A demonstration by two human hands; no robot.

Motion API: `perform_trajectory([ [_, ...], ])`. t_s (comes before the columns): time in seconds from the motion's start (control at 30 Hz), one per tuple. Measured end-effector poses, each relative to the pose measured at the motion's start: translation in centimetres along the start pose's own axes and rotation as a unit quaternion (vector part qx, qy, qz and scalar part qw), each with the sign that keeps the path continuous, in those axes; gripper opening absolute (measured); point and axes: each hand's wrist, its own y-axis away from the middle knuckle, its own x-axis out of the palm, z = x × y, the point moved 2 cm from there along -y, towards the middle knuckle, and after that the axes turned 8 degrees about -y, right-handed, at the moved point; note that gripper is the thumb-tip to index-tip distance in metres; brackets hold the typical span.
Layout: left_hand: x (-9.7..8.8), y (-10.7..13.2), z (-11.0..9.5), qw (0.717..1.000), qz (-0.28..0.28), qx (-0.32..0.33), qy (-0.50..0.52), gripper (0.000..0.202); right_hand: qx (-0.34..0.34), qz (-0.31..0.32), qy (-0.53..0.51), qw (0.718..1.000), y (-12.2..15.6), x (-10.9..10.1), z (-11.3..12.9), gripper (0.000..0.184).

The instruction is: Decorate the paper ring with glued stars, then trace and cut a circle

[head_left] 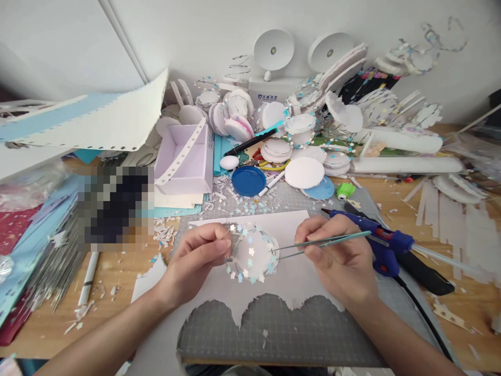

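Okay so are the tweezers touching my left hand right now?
Apart. The head view shows the tweezers' tips at one side of the flowered ring, while your left hand pinches its opposite side, a clear gap between.

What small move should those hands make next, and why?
Perhaps gently squeeze the slim teal metal-looking tweezers: the right hand holds them slightly parted, at the edge of the round wire-like ring dotted with white and pale-blue flowers, which the left hand grips.
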Motion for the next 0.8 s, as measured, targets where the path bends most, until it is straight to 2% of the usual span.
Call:
perform_trajectory([
  [0.1,-0.1,0.3,0.1,0.999,0.012,0.025,-0.023,0.025,-0.007,0.01,0.008,1.0,0.1,0.3,0.1,0.013],
  [0.2,-0.1,0.5,0.1,0.997,0.018,0.042,-0.065,0.024,0.001,-0.01,0.011,1.0,0.1,0.3,0.0,0.013],
  [0.3,-0.2,0.6,0.1,0.992,0.012,0.041,-0.115,0.023,0.024,-0.092,-0.015,0.995,-0.3,-0.3,-0.2,0.008],
  [0.43,-0.2,0.3,0.1,0.983,0.013,0.019,-0.183,0.024,0.067,-0.235,-0.081,0.966,-1.3,-1.7,-0.6,0.01],
  [0.5,0.0,0.1,0.0,0.975,0.017,0.009,-0.223,0.024,0.082,-0.261,-0.1,0.957,-1.6,-1.9,-0.6,0.013],
  [0.57,0.3,-0.1,-0.1,0.964,0.023,-0.009,-0.265,0.026,0.105,-0.232,-0.107,0.961,-1.7,-1.7,-0.7,0.012],
  [0.7,1.0,-0.1,-0.2,0.947,0.034,-0.042,-0.317,0.029,0.157,-0.084,-0.085,0.98,-1.3,-0.4,-0.8,0.008],
  [0.8,1.3,-0.1,-0.1,0.943,0.035,-0.045,-0.328,0.029,0.189,0.002,-0.05,0.981,-0.9,0.0,-0.8,0.01],
])
